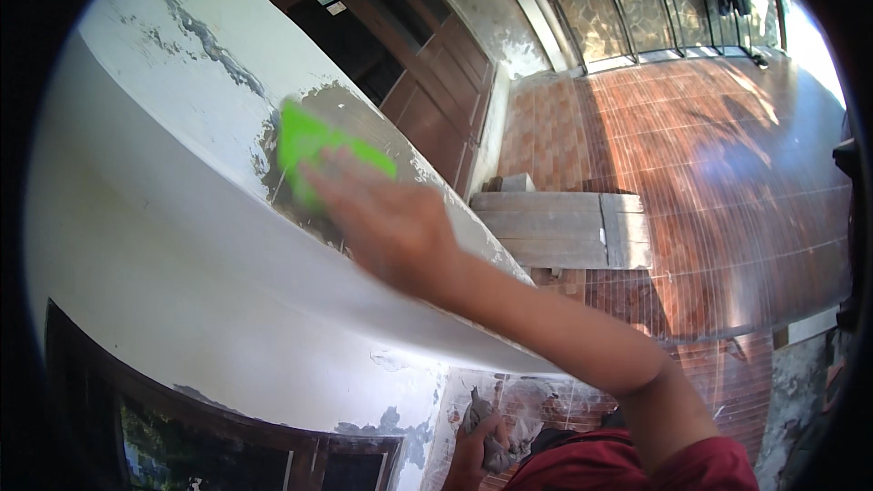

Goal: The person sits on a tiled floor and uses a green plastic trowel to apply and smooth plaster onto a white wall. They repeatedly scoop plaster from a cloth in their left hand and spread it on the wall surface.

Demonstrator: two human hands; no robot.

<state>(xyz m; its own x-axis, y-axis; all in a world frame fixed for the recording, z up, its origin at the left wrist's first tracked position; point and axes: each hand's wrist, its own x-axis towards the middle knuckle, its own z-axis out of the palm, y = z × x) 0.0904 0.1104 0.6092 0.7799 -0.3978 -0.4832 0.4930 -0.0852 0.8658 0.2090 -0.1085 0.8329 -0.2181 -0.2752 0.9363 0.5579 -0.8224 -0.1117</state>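
My right hand [391,223] presses a bright green flat scraper [314,150] against the top of a curved white ledge [182,245]. Under the scraper lies a patch of grey filler [350,114] where the white paint has flaked off. The hand looks blurred. Low in the picture, close to my body, my left hand [468,459] is closed around a grey lump [486,436] that may be a rag or putty. My red sleeve [637,468] shows at the bottom edge.
The ledge's paint is cracked and peeling at the upper left [205,41]. Far below are a brown tiled floor [718,164], a wooden plank platform [564,227], a dark wooden door [400,45] and a metal gate [637,5]. A dark window frame [227,436] sits beneath the ledge.
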